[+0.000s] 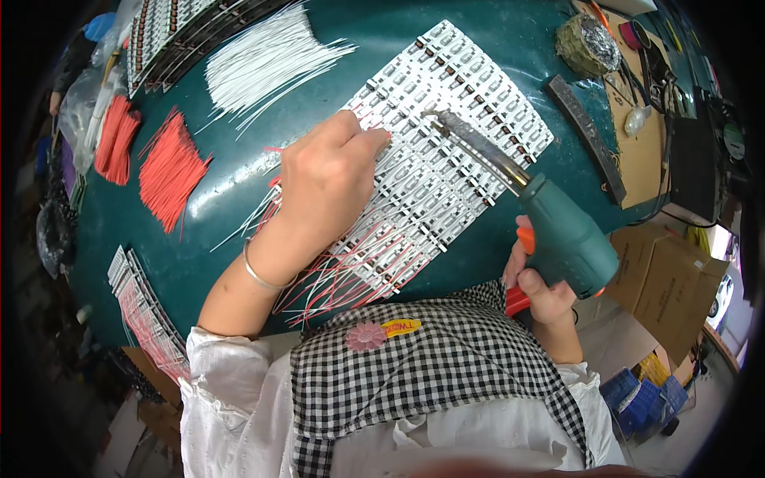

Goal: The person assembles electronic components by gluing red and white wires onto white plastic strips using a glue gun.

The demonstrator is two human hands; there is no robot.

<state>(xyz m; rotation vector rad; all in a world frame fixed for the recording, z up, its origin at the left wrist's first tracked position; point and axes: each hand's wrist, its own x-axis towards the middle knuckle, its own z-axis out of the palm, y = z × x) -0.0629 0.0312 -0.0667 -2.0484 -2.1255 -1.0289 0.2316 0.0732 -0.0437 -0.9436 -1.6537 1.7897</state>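
My left hand (328, 163) is closed in a pinch over the left part of a panel of small white circuit boards (478, 103). Short ends of red wire (272, 149) stick out beside this hand, seemingly held in it; its fingertips are partly hidden. My right hand (548, 301) is wrapped round the handle of a green soldering gun (570, 239) with an orange trigger. The gun's metal tip (434, 117) points left, above the middle of the panel. Red and white wires (343, 271) hang off the panel's near rows toward me.
White wires (263, 64) and red wires (171, 171) lie in piles on the green table (239, 179). A stack of boards (179, 36) stands at the far left, wired boards (143, 307) at the near left. A dark bar (586, 135) and solder spool (633, 36) are right.
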